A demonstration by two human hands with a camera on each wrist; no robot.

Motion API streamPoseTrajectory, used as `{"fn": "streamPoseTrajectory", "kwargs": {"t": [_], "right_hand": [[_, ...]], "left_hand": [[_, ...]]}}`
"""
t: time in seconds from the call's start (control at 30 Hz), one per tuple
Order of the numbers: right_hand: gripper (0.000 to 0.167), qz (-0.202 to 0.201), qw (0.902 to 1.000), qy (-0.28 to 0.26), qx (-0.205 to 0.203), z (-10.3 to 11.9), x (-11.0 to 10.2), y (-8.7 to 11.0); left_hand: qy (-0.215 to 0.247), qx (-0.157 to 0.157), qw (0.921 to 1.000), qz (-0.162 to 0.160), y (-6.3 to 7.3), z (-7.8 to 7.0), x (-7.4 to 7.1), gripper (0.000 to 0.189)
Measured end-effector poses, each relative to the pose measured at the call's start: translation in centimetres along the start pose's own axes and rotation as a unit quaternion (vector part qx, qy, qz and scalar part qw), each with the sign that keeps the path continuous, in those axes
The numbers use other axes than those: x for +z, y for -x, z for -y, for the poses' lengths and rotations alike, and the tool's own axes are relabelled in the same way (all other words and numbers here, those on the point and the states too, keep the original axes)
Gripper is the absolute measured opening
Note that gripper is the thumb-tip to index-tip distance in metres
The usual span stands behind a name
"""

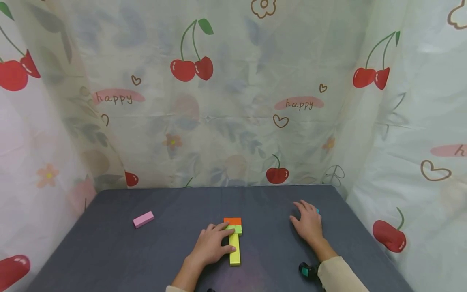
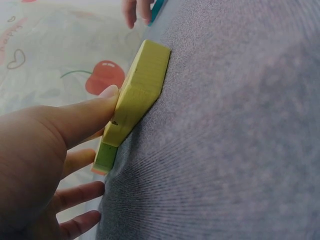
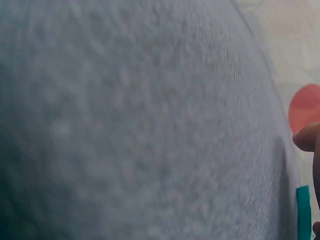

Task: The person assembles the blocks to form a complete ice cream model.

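Note:
On the dark table, an orange block (image 1: 232, 221), a light green block (image 1: 237, 229) and a long yellow block (image 1: 235, 253) lie end to end, the orange one farthest away. My left hand (image 1: 211, 245) rests on this row from the left side. Its thumb (image 2: 95, 111) lies straight against the yellow block, while the fingers spread loosely toward the green and orange blocks. At the right, my right hand (image 1: 307, 223) reaches over a blue block (image 3: 303, 212), mostly hidden behind it in the head view. The right fingers are spread and relaxed.
A pink block (image 1: 143, 219) lies by itself on the left part of the table (image 1: 109, 251). Behind and at both sides hangs a curtain (image 1: 233, 134) with cherry prints. The right wrist carries a black strapped device (image 1: 308, 271).

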State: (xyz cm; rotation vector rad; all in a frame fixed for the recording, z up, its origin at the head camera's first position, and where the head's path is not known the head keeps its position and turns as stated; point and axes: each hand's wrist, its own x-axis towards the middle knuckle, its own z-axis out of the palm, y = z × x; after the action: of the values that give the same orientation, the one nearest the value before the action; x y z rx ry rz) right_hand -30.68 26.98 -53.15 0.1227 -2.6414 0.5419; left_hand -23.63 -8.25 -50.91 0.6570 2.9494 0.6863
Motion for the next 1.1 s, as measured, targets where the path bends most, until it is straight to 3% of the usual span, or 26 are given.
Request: {"fn": "streamPoseTrajectory", "kwargs": {"t": [0.33, 0.5, 1.1], "right_hand": [[0.051, -0.021, 0.9971, 0.006, 0.073, -1.5, -0.7, -0.1], [0.05, -0.008, 0.9943, 0.01, 0.106, -2.2, -1.0, 0.0], [0.034, -0.006, 0.9918, 0.009, 0.127, -4.3, -2.1, 0.2]], "left_hand": [[-0.005, 0.003, 1.0, -0.001, -0.1, 0.0, 0.0, 0.057], [-0.007, 0.002, 1.0, 0.0, -0.1, 0.0, 0.0, 0.057], [-0.004, 0.0, 1.0, -0.004, 0.0, 0.0, 0.1, 0.056]]}}
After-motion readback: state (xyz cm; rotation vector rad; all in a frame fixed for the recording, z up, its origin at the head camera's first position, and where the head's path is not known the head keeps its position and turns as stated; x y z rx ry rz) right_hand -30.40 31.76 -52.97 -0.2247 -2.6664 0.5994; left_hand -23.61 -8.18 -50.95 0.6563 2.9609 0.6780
